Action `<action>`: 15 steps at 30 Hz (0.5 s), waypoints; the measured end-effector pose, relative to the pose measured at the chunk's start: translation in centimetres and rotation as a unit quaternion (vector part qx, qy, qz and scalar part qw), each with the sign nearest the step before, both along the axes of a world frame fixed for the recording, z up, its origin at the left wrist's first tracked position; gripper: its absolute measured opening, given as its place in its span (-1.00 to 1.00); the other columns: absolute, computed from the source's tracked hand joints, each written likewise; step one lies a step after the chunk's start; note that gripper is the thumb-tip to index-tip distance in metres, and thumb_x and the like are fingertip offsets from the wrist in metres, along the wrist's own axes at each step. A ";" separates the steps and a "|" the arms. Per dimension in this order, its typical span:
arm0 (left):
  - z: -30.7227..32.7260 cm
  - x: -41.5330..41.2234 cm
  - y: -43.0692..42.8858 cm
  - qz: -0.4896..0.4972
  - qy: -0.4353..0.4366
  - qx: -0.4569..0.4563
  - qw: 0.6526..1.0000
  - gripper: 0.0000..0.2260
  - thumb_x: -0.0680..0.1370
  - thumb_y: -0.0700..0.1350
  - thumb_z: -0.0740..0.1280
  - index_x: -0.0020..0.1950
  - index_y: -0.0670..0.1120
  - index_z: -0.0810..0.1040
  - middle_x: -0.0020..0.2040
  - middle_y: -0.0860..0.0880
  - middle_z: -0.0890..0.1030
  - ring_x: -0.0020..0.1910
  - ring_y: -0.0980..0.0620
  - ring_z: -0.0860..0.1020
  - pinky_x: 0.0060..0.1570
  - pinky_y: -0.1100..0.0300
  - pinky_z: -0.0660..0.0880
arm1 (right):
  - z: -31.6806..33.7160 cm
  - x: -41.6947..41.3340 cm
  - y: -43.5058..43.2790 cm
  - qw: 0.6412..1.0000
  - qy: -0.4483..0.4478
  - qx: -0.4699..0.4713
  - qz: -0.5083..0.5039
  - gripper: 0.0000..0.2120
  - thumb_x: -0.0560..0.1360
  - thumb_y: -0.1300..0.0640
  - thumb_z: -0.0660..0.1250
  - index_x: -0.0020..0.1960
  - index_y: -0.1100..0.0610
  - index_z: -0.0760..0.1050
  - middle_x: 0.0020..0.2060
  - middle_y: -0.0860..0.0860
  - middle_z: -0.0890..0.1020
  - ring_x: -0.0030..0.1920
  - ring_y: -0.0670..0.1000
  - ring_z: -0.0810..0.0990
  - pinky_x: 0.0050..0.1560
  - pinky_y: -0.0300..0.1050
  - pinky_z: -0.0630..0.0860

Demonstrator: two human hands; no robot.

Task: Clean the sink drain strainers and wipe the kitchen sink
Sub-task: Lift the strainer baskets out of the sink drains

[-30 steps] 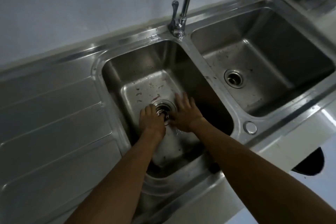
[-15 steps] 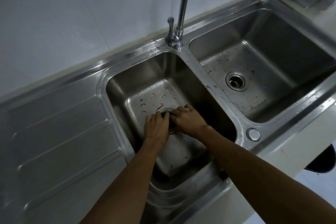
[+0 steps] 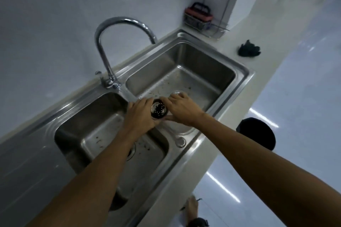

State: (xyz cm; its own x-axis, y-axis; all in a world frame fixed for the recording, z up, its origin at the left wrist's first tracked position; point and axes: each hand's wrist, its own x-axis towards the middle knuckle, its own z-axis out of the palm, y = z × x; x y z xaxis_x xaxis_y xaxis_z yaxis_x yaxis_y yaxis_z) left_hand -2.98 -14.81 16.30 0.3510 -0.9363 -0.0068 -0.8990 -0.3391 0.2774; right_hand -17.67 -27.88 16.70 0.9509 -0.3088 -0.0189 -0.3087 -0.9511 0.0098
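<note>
A round perforated metal drain strainer (image 3: 158,110) is held in the air between my two hands, above the divider of the steel double sink (image 3: 186,155). My left hand (image 3: 140,116) grips its left side and my right hand (image 3: 181,108) grips its right side and underside. The left basin's drain hole (image 3: 131,153) shows partly beside my left forearm. The right basin (image 3: 184,75) has dark food bits on its floor, and its drain (image 3: 175,93) peeks out behind my right fingers.
A curved chrome tap (image 3: 110,49) rises behind the divider. A wire rack with a red-topped item (image 3: 200,15) stands at the counter's far end. A crumpled dark cloth (image 3: 249,49) lies on the counter. A black round bin (image 3: 256,134) sits on the floor at right.
Both hands have lifted the strainer out of the left basin's drain and brought it up over the divider. The view has swung up and to the right.
</note>
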 end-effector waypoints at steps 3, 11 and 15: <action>-0.6 -3.1 -5.5 -0.021 -0.032 0.029 0.999 -0.27 0.36 0.33 0.48 0.40 -0.03 0.46 0.26 -0.06 0.62 0.25 -0.13 0.56 0.26 -0.07 0.30 | -0.3 -3.2 -4.6 0.999 0.025 -0.017 -0.018 -0.27 0.53 -0.36 0.25 0.52 0.07 0.28 0.38 0.06 0.51 0.36 0.10 0.48 0.39 0.12 0.36; -9.5 -4.6 -17.1 0.014 -0.079 0.147 0.986 -0.28 0.37 0.42 0.42 0.39 0.02 0.52 0.40 -0.06 0.45 0.37 -0.11 0.43 0.38 -0.13 0.30 | -9.2 -1.7 -15.1 0.988 0.145 0.043 0.003 -0.30 0.54 -0.25 0.29 0.53 0.15 0.30 0.47 0.14 0.40 0.45 0.20 0.37 0.40 0.17 0.31; -14.6 -4.0 -18.9 0.072 -0.026 0.247 0.966 -0.42 0.43 0.35 0.41 0.35 0.09 0.54 0.48 -0.06 0.36 0.43 -0.12 0.36 0.36 -0.10 0.27 | -14.6 1.5 -17.1 0.970 0.222 0.066 0.073 -0.54 0.68 0.01 0.11 0.50 0.21 0.34 0.48 0.20 0.38 0.45 0.26 0.36 0.44 0.29 0.29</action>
State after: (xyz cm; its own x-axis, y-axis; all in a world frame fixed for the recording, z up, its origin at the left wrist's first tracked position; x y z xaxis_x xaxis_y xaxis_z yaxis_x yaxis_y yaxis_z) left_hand -6.99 -33.72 1.72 0.4900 -0.7647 -0.4185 -0.8408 -0.5413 0.0048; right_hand -16.17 -44.98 2.14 0.8737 -0.1385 -0.4664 -0.1638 -0.9864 -0.0140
